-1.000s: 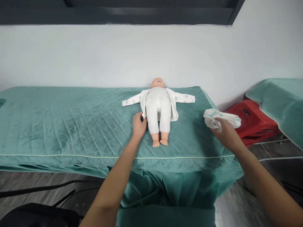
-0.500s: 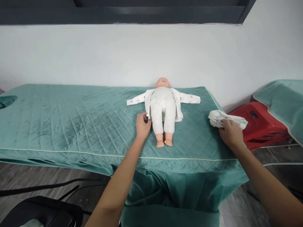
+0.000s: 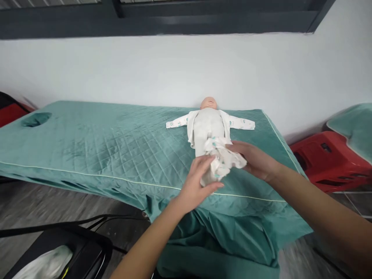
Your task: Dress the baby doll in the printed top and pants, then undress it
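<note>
A baby doll (image 3: 208, 120) lies on its back on the green quilted bed (image 3: 130, 143), head toward the wall. Under it is a spread white baby jacket (image 3: 242, 123), its printed sleeves stretched out to both sides. Over the doll's legs, my right hand (image 3: 255, 159) grips a bunched white baby garment (image 3: 225, 157) with teal prints. My left hand (image 3: 196, 184) is at the garment's near left side, fingers and thumb apart around its edge. The doll's lower legs and feet are hidden behind the cloth and hands.
A red plastic stool (image 3: 328, 159) stands right of the bed, beside another green cover (image 3: 353, 124). A black chair (image 3: 84, 248) with whitish cloth is at lower left. The bed has a face hole (image 3: 36, 119) at its left end, and a white wall (image 3: 139, 69) runs behind.
My right hand has brought the bunched garment from the bed's right side over the doll's legs. My left hand has left the jacket's edge and moved right to the garment. The view has shifted.
</note>
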Demonstrator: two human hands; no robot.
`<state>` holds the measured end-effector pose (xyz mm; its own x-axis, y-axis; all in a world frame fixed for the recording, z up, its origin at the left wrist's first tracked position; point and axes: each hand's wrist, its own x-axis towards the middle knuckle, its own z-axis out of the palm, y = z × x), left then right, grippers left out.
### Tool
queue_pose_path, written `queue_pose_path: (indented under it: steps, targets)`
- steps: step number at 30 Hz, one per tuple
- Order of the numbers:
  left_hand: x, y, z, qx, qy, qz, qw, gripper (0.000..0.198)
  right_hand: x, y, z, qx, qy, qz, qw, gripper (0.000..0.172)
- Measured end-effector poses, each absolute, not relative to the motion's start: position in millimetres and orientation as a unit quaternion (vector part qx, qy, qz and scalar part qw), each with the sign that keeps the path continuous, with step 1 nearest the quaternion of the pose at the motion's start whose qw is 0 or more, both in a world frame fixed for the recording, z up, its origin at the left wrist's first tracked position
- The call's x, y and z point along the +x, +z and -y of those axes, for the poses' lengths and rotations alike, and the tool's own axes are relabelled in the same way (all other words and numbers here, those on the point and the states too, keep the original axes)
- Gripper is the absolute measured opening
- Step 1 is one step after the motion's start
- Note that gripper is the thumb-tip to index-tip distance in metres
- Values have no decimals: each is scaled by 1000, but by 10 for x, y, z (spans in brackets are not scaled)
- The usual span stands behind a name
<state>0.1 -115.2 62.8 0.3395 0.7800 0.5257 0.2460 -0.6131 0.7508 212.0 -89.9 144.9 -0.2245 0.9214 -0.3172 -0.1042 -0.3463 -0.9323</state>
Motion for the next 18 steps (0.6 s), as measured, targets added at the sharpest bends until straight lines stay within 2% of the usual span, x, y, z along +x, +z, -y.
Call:
queue_pose_path:
  steps: [1, 3, 5, 7, 9, 12, 15, 18]
  targets:
    - [1, 708, 1169, 767, 467, -341, 279, 66, 1986, 1518, 896, -461, 668, 433, 392, 29]
    - [-52, 834, 1130, 747, 492, -365, 258, 62, 1768, 1644, 897, -417, 664, 478, 396, 38]
    - [-159, 956, 1042, 732, 519, -365, 248, 49, 1630, 1748, 896, -400, 625, 540, 397, 53]
    - [-282, 1106, 962, 728, 529, -346, 267, 33, 1570, 1823, 892, -408, 560, 607, 390, 61]
    - [-387, 1294, 916, 714, 529, -336, 311, 19, 1565, 1876, 899, -421, 463, 674, 393, 59]
    - [-481, 1605, 892, 670, 535, -347, 380, 16, 1589, 1958, 976, -413, 258, 764, 423, 54]
    - [-514, 1876, 864, 627, 574, -370, 374, 15, 1583, 2084, 1135, -349, 84, 824, 438, 46]
    - [-522, 2078, 817, 614, 600, -388, 335, 9, 1540, 2212, 1293, -251, -15, 891, 379, 35]
